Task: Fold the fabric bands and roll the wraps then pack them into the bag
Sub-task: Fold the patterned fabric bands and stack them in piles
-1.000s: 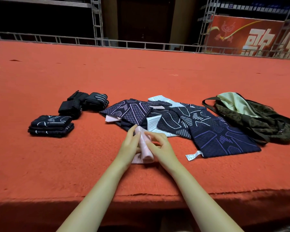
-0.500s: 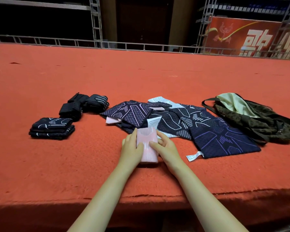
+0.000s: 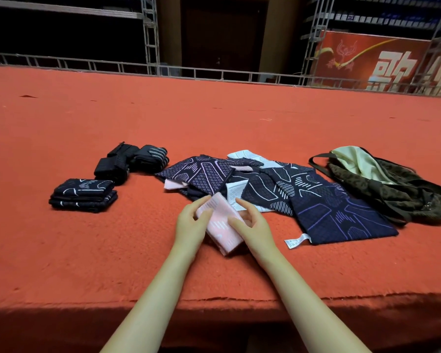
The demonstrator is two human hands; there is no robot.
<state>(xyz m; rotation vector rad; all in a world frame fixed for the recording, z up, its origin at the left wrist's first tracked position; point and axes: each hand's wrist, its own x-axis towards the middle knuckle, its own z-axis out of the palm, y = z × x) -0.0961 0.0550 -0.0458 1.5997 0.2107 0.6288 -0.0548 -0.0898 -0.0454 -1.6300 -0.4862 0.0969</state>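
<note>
A folded pink band (image 3: 220, 225) is held between the left hand (image 3: 190, 226) and right hand (image 3: 255, 225), each grip curled round it, above the table (image 3: 239, 118). Just beyond lies a heap of dark bands (image 3: 303, 200); the bag (image 3: 392, 184) is farther right, a folded stack (image 3: 83, 196) and black wraps (image 3: 130, 161) left.

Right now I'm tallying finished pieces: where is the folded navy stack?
Head view, far left on the red cloth: the folded navy stack lies just in front of the black rolled wraps.
</note>
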